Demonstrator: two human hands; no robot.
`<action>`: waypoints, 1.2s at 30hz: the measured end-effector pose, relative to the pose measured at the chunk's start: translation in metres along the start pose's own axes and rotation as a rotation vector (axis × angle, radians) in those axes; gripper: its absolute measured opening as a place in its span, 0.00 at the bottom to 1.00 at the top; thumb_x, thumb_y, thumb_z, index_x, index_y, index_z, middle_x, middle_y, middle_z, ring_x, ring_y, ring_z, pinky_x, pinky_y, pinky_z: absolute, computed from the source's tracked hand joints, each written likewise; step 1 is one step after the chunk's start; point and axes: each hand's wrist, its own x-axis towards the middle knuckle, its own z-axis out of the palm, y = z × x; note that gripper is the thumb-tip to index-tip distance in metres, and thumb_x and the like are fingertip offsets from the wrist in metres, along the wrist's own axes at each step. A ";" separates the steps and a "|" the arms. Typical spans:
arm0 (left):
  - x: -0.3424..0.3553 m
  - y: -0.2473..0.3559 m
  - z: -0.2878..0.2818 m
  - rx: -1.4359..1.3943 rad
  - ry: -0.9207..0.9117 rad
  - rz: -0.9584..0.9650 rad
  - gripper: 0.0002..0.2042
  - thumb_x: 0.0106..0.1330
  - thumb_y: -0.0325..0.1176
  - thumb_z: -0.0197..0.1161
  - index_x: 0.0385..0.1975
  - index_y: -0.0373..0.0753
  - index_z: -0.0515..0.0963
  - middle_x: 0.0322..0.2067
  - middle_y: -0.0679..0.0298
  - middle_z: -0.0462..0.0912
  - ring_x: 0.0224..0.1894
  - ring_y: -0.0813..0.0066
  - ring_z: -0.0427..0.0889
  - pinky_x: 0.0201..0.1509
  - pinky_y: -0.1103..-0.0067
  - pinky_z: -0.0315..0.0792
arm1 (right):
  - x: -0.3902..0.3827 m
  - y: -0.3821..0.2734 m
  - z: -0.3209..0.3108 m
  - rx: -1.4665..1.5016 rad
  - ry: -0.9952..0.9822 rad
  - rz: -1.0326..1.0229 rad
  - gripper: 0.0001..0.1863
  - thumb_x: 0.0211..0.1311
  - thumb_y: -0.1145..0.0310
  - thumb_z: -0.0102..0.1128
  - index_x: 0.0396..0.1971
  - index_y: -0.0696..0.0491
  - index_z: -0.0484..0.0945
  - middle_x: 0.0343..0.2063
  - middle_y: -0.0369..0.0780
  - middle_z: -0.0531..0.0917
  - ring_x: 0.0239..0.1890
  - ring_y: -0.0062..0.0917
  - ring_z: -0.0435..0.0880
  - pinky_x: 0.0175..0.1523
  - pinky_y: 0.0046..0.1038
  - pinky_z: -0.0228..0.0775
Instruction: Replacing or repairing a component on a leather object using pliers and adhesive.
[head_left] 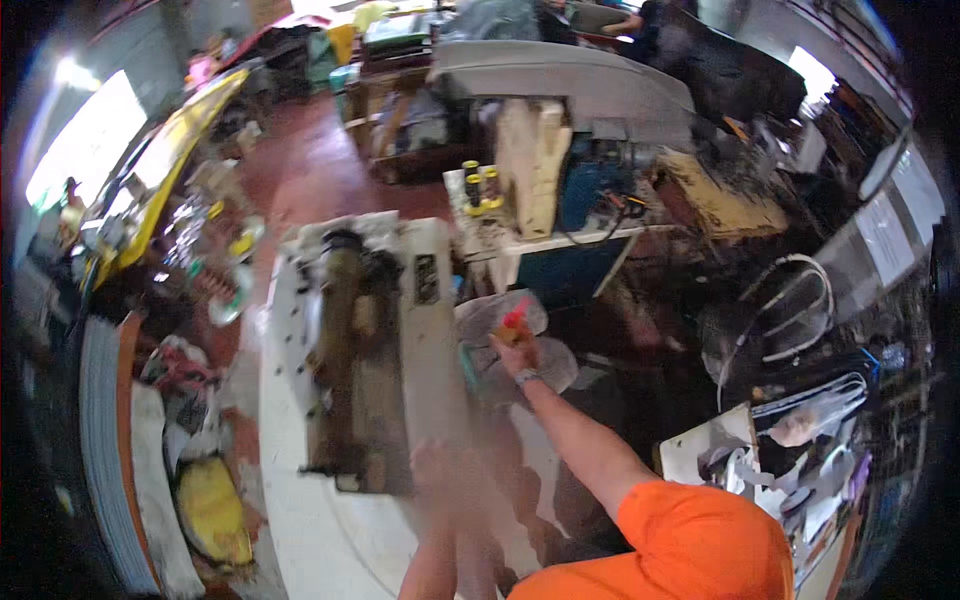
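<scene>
My right hand [513, 352] reaches forward on an orange-sleeved arm and grips a small yellowish bottle with a red pointed tip [515, 320]. It hovers over a crumpled grey cloth or plastic sheet [500, 315], just right of a big worn machine [365, 350] with an olive-brown body and a white side, lying on a white table [300, 500]. My left hand [442, 478] is a blur near the machine's near right corner, above the table; its fingers cannot be made out and nothing shows in it.
Behind the machine stands a cluttered bench with small yellow-capped jars [480, 188] and a cream block [532, 165]. Stacked sheets and a yellow bag [210, 505] lie at the left. Wire frames [795, 310] and bags crowd the right. Red floor runs back at the left.
</scene>
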 end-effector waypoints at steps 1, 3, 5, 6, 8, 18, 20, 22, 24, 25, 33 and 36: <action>0.010 0.009 -0.007 0.458 -0.087 0.256 0.23 0.57 0.44 0.71 0.47 0.40 0.73 0.50 0.51 0.73 0.58 0.44 0.69 0.62 0.53 0.64 | -0.030 0.014 -0.014 0.364 0.052 -0.058 0.27 0.53 0.60 0.76 0.50 0.54 0.77 0.47 0.41 0.84 0.50 0.34 0.83 0.53 0.35 0.75; -0.008 -0.046 0.026 0.382 0.107 0.258 0.23 0.57 0.47 0.71 0.46 0.41 0.74 0.52 0.52 0.72 0.59 0.44 0.67 0.62 0.52 0.64 | -0.093 0.004 -0.027 0.728 0.050 -0.113 0.27 0.53 0.58 0.76 0.50 0.54 0.78 0.47 0.42 0.84 0.50 0.33 0.83 0.52 0.35 0.75; -0.012 -0.042 0.026 0.291 0.086 0.165 0.23 0.58 0.49 0.70 0.45 0.41 0.76 0.52 0.52 0.72 0.61 0.43 0.65 0.62 0.50 0.63 | -0.194 -0.049 -0.071 -0.114 0.125 0.003 0.29 0.53 0.56 0.76 0.52 0.53 0.78 0.50 0.42 0.83 0.50 0.32 0.83 0.54 0.35 0.75; -0.017 -0.054 0.027 0.286 0.024 0.067 0.24 0.58 0.51 0.70 0.46 0.40 0.77 0.54 0.52 0.72 0.59 0.42 0.68 0.61 0.49 0.65 | -0.228 -0.047 -0.083 -0.133 0.146 0.029 0.29 0.53 0.56 0.76 0.52 0.53 0.78 0.50 0.42 0.83 0.50 0.32 0.83 0.54 0.35 0.75; -0.048 -0.130 0.029 0.723 0.206 0.501 0.22 0.63 0.45 0.67 0.52 0.38 0.77 0.49 0.49 0.79 0.53 0.48 0.77 0.57 0.59 0.71 | -0.309 -0.040 -0.098 -0.116 -0.016 -0.144 0.30 0.53 0.55 0.75 0.54 0.52 0.77 0.52 0.41 0.82 0.52 0.31 0.82 0.57 0.34 0.74; -0.300 0.023 -0.006 -0.276 -0.435 0.105 0.20 0.65 0.35 0.68 0.53 0.30 0.74 0.47 0.50 0.79 0.52 0.57 0.77 0.57 0.68 0.70 | -0.654 -0.058 -0.271 -0.291 0.012 -0.216 0.29 0.55 0.57 0.71 0.53 0.57 0.75 0.47 0.46 0.80 0.53 0.41 0.80 0.59 0.37 0.75; -0.349 0.036 0.012 -0.235 -0.656 0.367 0.21 0.68 0.35 0.66 0.55 0.29 0.73 0.48 0.56 0.78 0.50 0.63 0.78 0.53 0.69 0.73 | -0.715 -0.061 -0.306 -0.281 0.054 -0.015 0.34 0.53 0.55 0.73 0.57 0.55 0.73 0.48 0.48 0.81 0.50 0.45 0.81 0.57 0.40 0.76; -0.410 0.082 0.029 -0.397 -0.804 0.311 0.18 0.67 0.33 0.66 0.52 0.30 0.75 0.46 0.55 0.79 0.51 0.65 0.79 0.52 0.72 0.73 | -0.775 -0.039 -0.334 -0.314 0.292 0.003 0.32 0.50 0.57 0.73 0.54 0.56 0.75 0.44 0.50 0.82 0.48 0.45 0.82 0.53 0.41 0.77; -0.448 0.145 0.028 -0.281 -0.976 0.451 0.16 0.66 0.33 0.67 0.49 0.32 0.77 0.45 0.56 0.81 0.48 0.64 0.81 0.51 0.72 0.73 | -0.830 -0.022 -0.358 -0.330 0.455 0.141 0.31 0.49 0.58 0.73 0.51 0.56 0.75 0.43 0.50 0.81 0.46 0.46 0.82 0.51 0.40 0.76; -0.462 0.166 0.034 -0.265 -1.019 0.472 0.16 0.66 0.33 0.67 0.49 0.32 0.77 0.45 0.56 0.81 0.48 0.64 0.81 0.51 0.72 0.73 | -0.851 -0.024 -0.369 -0.325 0.531 0.189 0.30 0.48 0.58 0.73 0.50 0.57 0.75 0.41 0.49 0.81 0.45 0.47 0.82 0.50 0.40 0.75; -0.611 0.289 0.102 -0.240 -1.291 1.227 0.16 0.61 0.36 0.69 0.44 0.34 0.79 0.49 0.53 0.79 0.53 0.53 0.77 0.56 0.65 0.71 | -1.033 -0.004 -0.427 -0.493 0.861 0.644 0.30 0.46 0.58 0.72 0.50 0.56 0.75 0.41 0.51 0.81 0.44 0.49 0.82 0.49 0.43 0.76; -0.645 0.297 0.132 -0.188 -1.165 1.401 0.17 0.59 0.38 0.71 0.44 0.36 0.79 0.59 0.53 0.73 0.61 0.50 0.70 0.60 0.61 0.68 | -1.051 -0.009 -0.442 -0.476 0.859 0.706 0.25 0.48 0.58 0.70 0.43 0.56 0.75 0.37 0.49 0.79 0.42 0.48 0.81 0.45 0.44 0.73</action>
